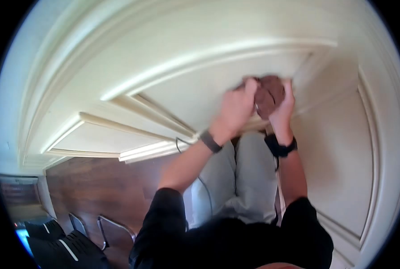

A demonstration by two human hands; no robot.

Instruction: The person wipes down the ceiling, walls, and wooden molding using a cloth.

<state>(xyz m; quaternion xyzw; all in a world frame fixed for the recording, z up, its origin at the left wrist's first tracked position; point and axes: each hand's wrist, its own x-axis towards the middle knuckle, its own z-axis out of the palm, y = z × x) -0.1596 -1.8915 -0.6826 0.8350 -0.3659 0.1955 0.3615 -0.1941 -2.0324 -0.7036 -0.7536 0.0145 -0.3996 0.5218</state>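
Note:
A bunched brown cloth point(269, 95) is held between my two hands, in front of the cream panelled surface point(186, 89). My left hand point(238, 107) grips the cloth's left side, its thumb pressed on the front. On the right side, my right hand point(284, 110) is wrapped round the cloth's edge. Both hands are slightly blurred, and the fingers behind the cloth are hidden. Each wrist wears a dark band.
Raised mouldings point(218, 51) run across the cream panels. Below left is a brown wood floor point(106, 179) with black chairs point(65, 246) on metal legs. A thin dark cable point(204, 184) hangs beside my left forearm and over my legs.

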